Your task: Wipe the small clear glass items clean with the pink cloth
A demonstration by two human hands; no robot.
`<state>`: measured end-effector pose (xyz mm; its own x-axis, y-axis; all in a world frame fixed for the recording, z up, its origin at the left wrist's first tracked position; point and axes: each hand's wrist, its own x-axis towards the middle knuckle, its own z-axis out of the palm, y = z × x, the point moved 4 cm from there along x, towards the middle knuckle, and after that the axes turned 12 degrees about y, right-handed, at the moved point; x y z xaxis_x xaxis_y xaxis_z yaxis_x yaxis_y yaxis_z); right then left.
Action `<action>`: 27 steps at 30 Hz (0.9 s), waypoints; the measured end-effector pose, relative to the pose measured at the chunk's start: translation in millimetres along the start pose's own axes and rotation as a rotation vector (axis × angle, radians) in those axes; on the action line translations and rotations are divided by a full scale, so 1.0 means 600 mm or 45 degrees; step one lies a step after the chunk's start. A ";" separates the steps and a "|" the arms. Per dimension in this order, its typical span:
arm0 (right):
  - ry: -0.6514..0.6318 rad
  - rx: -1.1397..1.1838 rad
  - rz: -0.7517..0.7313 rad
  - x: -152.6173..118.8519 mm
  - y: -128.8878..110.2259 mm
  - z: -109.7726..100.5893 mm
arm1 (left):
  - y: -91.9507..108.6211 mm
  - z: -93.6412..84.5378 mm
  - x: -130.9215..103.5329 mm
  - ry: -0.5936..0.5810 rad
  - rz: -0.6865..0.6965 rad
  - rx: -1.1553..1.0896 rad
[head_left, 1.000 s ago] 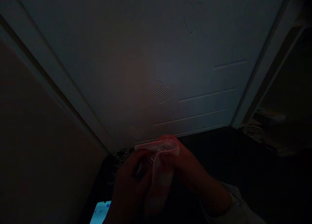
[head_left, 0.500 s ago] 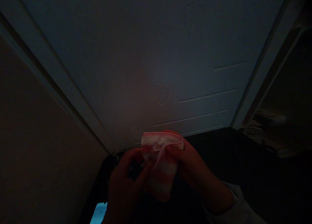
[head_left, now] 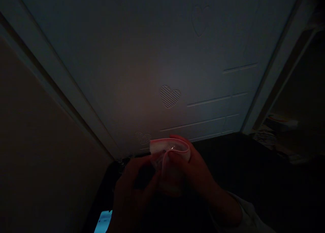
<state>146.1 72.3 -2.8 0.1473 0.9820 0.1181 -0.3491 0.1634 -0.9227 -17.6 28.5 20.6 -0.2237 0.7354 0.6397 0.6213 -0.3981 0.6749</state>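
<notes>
A pink-and-white striped cloth (head_left: 156, 145) with a pink edge is folded around a clear, shiny object (head_left: 172, 147), perhaps glass or plastic; its kind is hard to make out in the dark. My right hand (head_left: 194, 168) wraps the cloth from the right, thumb pressed on the near fold. From the left, my left hand (head_left: 132, 189) has its thumb and fingertips closed at the open side of the fold. Whether those fingertips grip the cloth or the clear object cannot be seen.
A pale door (head_left: 142, 57) with carved hearts and lines stands ahead. A lit phone screen (head_left: 103, 221) glows at lower left, beside a plain wall (head_left: 45, 152). Papers or boxes (head_left: 281, 121) lie beyond the door frame at right. The floor is very dark.
The clear object has gone deeper into the cloth fold, and less of it shows. My left fingertips have shifted slightly right. The scene is a little darker around the hands.
</notes>
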 end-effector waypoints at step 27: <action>0.011 -0.237 -0.279 0.001 -0.009 0.005 | 0.007 -0.003 -0.003 -0.012 0.313 0.152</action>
<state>145.3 72.3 3.2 0.2084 0.9241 0.3202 -0.1321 0.3510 -0.9270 -16.1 24.3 22.9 -0.0488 0.6298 0.7752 0.7405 -0.4980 0.4512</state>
